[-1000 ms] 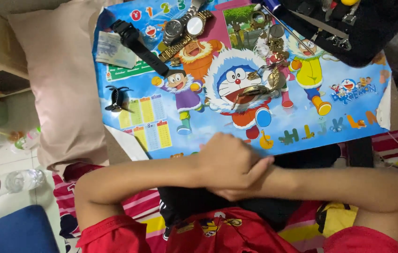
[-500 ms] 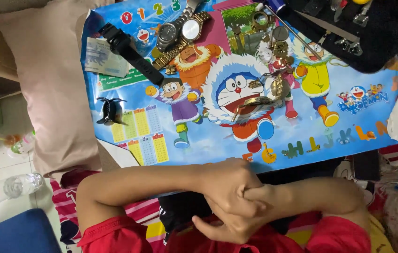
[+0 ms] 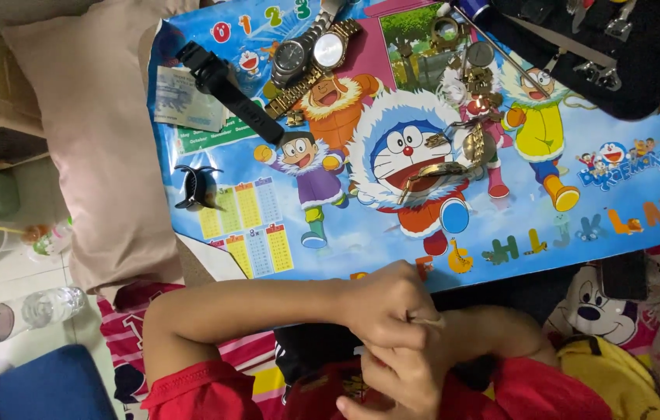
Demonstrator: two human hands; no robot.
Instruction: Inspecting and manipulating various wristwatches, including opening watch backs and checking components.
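Observation:
My left hand (image 3: 384,307) reaches in from the left and rests on my right hand (image 3: 407,373) over my lap, below the near edge of a cartoon play mat (image 3: 501,233). The left fingertips pinch a small pale piece (image 3: 425,317), too small to identify. My right hand is curled under the left and touches it. On the mat lie a silver watch (image 3: 292,54), a gold watch (image 3: 328,48), a black strap watch (image 3: 221,82) and gold watch parts (image 3: 442,167).
A banknote (image 3: 182,99) and a small black clip (image 3: 194,187) lie on the mat's left side. A black tool case (image 3: 610,54) is at top right, a beige pillow (image 3: 89,140) on the left. A plastic bottle (image 3: 19,311) and a phone (image 3: 624,274) lie nearby.
My joined hands have drawn back from the mat's edge toward my body and slightly right. The things on the mat have not moved.

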